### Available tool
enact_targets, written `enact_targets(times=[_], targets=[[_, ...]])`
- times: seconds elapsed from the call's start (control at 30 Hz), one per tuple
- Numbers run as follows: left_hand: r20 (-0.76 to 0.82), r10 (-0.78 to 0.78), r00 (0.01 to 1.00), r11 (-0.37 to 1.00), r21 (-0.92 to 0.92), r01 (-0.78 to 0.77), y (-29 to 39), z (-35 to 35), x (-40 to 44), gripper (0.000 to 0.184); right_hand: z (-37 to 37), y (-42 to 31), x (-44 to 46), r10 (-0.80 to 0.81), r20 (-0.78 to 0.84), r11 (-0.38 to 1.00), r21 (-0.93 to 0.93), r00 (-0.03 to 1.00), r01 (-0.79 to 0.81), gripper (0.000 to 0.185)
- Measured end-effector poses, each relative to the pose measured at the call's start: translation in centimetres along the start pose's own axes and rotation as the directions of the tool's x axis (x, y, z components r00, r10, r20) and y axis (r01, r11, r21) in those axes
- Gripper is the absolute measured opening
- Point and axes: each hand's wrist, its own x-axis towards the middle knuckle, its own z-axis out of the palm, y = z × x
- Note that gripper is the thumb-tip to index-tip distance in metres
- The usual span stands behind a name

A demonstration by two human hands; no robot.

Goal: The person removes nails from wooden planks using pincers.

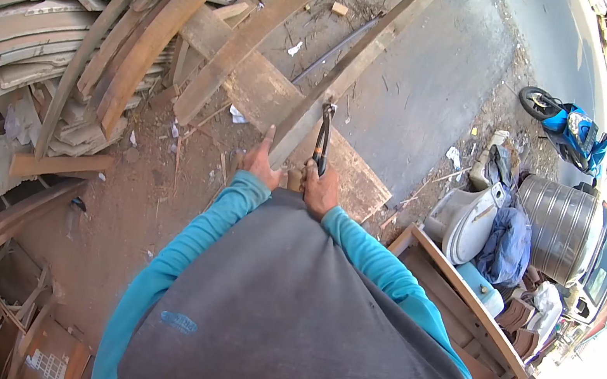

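Note:
My right hand (321, 191) is closed around the handles of long pincers (322, 141) with dark and orange grips. The pincers' jaws rest at the right edge of a long wooden beam (353, 60), which runs from near my body up to the top of the view. My left hand (260, 163) lies against the beam's near end on its left side, the index finger stretched out along it. Beneath the beam a wide, worn plank (357, 173) crosses on the ground. What the jaws grip is too small to tell.
Curved beams (175, 25) and stacked boards (39, 40) stand at the left. At the right are a wooden frame (471, 305), a white toilet bowl (466, 229), a metal drum (555, 227) and a blue motorcycle (574, 136). Debris litters the ground.

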Motion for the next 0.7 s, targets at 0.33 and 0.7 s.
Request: enact_targets(times=[0.33, 0.7], targets=[[0.054, -0.007, 0.998, 0.988, -0.155, 0.016, -4.2, 2.3, 1.0, 0.105, 1.0, 2.5, 2.7, -0.099, 0.028, 0.992, -0.07, 0.995, 0.101, 0.022], [-0.023, -0.014, 1.0, 0.99, 0.14, 0.017, 0.1, 1.4, -1.2, 0.105, -11.6, -11.0, 2.1, 0.326, 0.541, 0.926, -0.015, 0.776, -0.378, 0.032]])
